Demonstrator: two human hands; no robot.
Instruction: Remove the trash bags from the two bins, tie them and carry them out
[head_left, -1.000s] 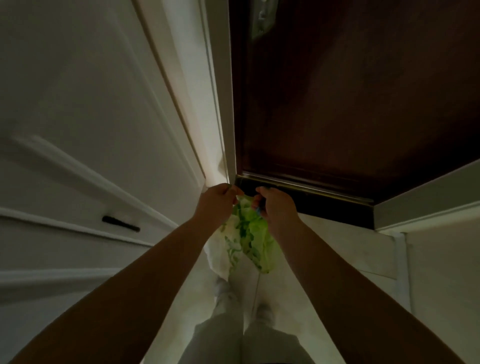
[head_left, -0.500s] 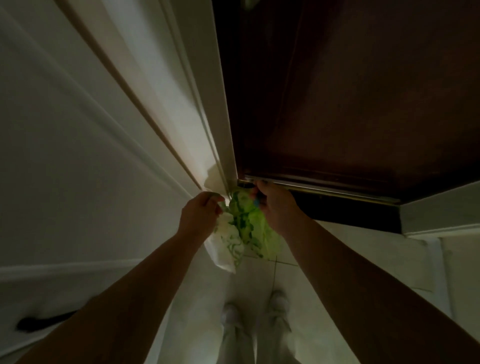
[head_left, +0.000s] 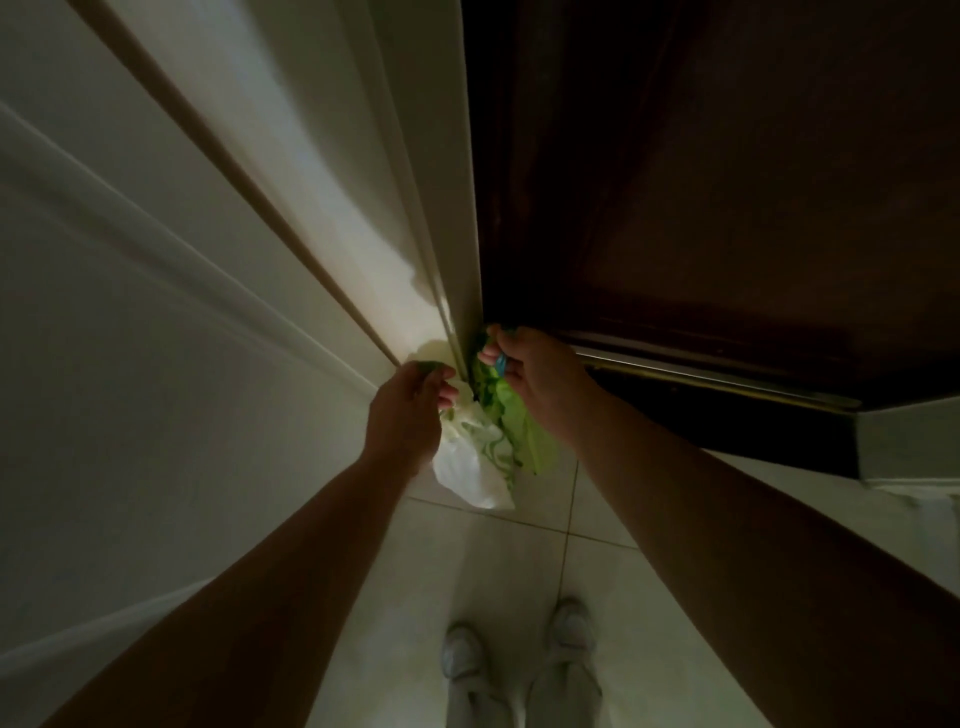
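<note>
Both hands now sit higher and closer to the white door frame (head_left: 457, 260) than half a second ago. Left hand (head_left: 408, 413) pinches the neck of a small white-and-green printed plastic trash bag (head_left: 475, 467), fingers (head_left: 448, 397) closed on film; right hand (head_left: 535, 382) clamps the opposite green flap, apparently to draw a knot. Bag body hangs below the fingertips, above the pale tiled floor (head_left: 597, 587), beside the dark wooden door (head_left: 701, 182).

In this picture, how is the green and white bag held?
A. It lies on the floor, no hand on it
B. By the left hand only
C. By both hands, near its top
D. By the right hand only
C: the left hand and the right hand both grip the top of the green and white bag, which hangs above the tiled floor.
</note>
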